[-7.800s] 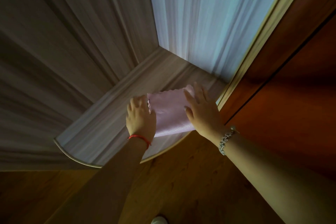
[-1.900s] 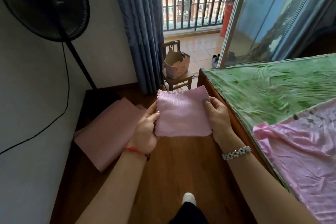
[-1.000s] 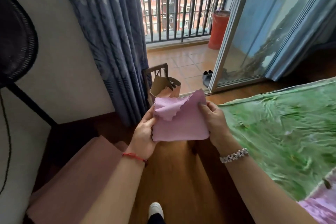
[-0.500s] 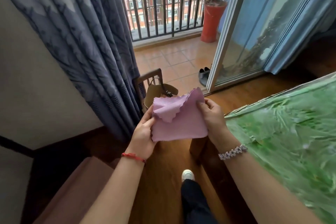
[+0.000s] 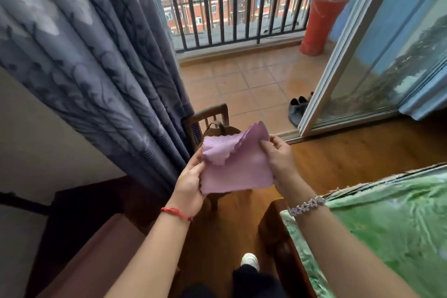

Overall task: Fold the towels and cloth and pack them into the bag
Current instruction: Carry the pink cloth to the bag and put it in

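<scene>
Pink cloth (image 5: 238, 167): looked folded, one corner flopped over. Was pinched at its sides by left hand (image 5: 189, 184) and right hand (image 5: 278, 155), in front of brown bag (image 5: 229, 130) on chair (image 5: 210, 113). Not yet packed.

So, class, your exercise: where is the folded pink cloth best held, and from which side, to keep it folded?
Pinch the two side edges, coming in from left and right, as the left hand and right hand do. The pink cloth has an upper scalloped layer flopping loose at the top left, so a thumb laid over that corner should keep the layers together.
</scene>
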